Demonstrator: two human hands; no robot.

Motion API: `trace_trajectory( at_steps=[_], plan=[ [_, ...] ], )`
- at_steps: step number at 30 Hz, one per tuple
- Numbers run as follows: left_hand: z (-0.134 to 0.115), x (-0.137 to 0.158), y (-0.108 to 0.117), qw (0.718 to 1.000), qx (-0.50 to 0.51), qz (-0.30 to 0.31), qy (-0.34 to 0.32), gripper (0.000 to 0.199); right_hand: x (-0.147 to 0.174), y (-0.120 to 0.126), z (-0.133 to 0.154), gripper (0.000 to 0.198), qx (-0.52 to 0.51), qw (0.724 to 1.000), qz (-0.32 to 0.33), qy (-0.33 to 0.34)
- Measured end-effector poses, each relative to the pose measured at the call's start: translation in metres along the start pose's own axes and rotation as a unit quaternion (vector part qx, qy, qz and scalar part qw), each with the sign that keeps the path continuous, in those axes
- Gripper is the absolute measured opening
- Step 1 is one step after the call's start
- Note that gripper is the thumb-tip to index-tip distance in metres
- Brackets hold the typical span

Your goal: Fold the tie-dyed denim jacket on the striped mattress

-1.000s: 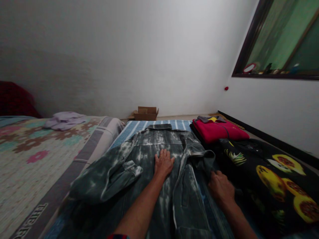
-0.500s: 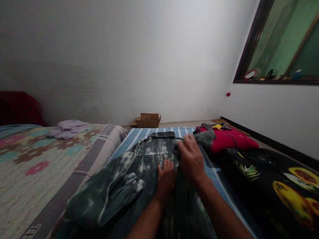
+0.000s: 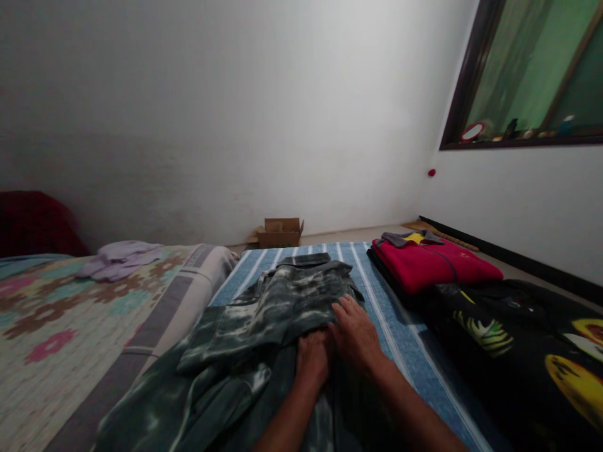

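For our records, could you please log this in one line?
left hand: partly under jacket fold; right hand: on jacket; red garment: folded

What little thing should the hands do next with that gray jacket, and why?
I'd probably slide the left hand out from under the folded cloth of the gray jacket, because its fingertips are hidden beneath and might bunch it. The right hand rests by the fold's edge, so it could hold the cloth steady.
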State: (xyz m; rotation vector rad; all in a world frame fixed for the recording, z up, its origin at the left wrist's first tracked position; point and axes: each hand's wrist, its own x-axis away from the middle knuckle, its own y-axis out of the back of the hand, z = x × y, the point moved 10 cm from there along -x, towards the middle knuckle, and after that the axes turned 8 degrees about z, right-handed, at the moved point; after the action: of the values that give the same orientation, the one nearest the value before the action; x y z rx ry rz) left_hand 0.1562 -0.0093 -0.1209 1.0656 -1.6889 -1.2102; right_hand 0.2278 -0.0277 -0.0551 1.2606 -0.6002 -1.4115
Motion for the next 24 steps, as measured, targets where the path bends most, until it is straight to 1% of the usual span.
trace_trajectory(
  at_steps=[2, 4, 7, 8, 9, 10, 11, 12, 13, 14, 16, 19, 21, 23, 24],
  plan=[
    [0.003, 0.000, -0.002, 1.000, -0.029, 0.006, -0.001, 0.040, 0.005, -0.014, -0.020, 0.038, 0.001, 0.999, 0.029, -0.030],
    [0.002, 0.004, 0.004, 0.997, -0.069, 0.029, 0.006, 0.038, 0.011, -0.031, -0.030, 0.041, -0.006, 0.998, 0.058, -0.039],
    [-0.005, 0.004, 0.029, 0.990, -0.096, 0.103, 0.021, 0.029, 0.019, -0.051, -0.033, 0.045, -0.006, 0.996, 0.074, -0.042],
    [-0.012, 0.000, 0.043, 0.989, -0.101, 0.110, 0.019, 0.030, 0.020, -0.054, -0.032, 0.048, -0.004, 0.996, 0.073, -0.041],
    [-0.020, -0.009, 0.066, 0.991, -0.113, 0.071, 0.020, 0.033, 0.020, -0.055, -0.031, 0.049, -0.004, 0.997, 0.070, -0.041],
    [-0.032, -0.021, 0.090, 0.992, -0.124, 0.016, 0.012, 0.035, 0.020, -0.056, -0.030, 0.050, -0.005, 0.997, 0.070, -0.041],
    [-0.044, -0.035, 0.109, 0.992, -0.126, -0.027, 0.004, 0.035, 0.020, -0.056, -0.029, 0.050, -0.008, 0.997, 0.071, -0.042],
    [-0.058, -0.053, 0.122, 0.990, -0.124, -0.059, -0.014, 0.035, 0.019, -0.057, -0.028, 0.051, -0.013, 0.996, 0.075, -0.044],
    [-0.069, -0.073, 0.128, 0.990, -0.119, -0.074, -0.025, 0.034, 0.018, -0.057, -0.028, 0.052, -0.018, 0.995, 0.081, -0.046],
    [-0.078, -0.096, 0.128, 0.990, -0.118, -0.070, -0.031, 0.032, 0.018, -0.058, -0.029, 0.052, -0.025, 0.995, 0.088, -0.048],
    [-0.090, -0.141, 0.118, 0.991, -0.117, -0.053, -0.032, 0.029, 0.018, -0.059, -0.029, 0.054, -0.039, 0.993, 0.096, -0.054],
    [-0.088, -0.195, 0.091, 0.994, -0.108, -0.010, -0.007, 0.024, 0.019, -0.061, -0.031, 0.053, -0.056, 0.992, 0.093, -0.058],
    [-0.079, -0.219, 0.076, 0.995, -0.097, 0.010, 0.014, 0.025, 0.019, -0.063, -0.032, 0.053, -0.062, 0.993, 0.087, -0.055],
    [-0.070, -0.234, 0.069, 0.996, -0.083, 0.017, 0.022, 0.028, 0.019, -0.065, -0.032, 0.053, -0.065, 0.993, 0.081, -0.051],
    [-0.067, -0.241, 0.068, 0.997, -0.075, 0.017, 0.015, 0.029, 0.019, -0.065, -0.032, 0.053, -0.067, 0.993, 0.076, -0.052]
  ],
)
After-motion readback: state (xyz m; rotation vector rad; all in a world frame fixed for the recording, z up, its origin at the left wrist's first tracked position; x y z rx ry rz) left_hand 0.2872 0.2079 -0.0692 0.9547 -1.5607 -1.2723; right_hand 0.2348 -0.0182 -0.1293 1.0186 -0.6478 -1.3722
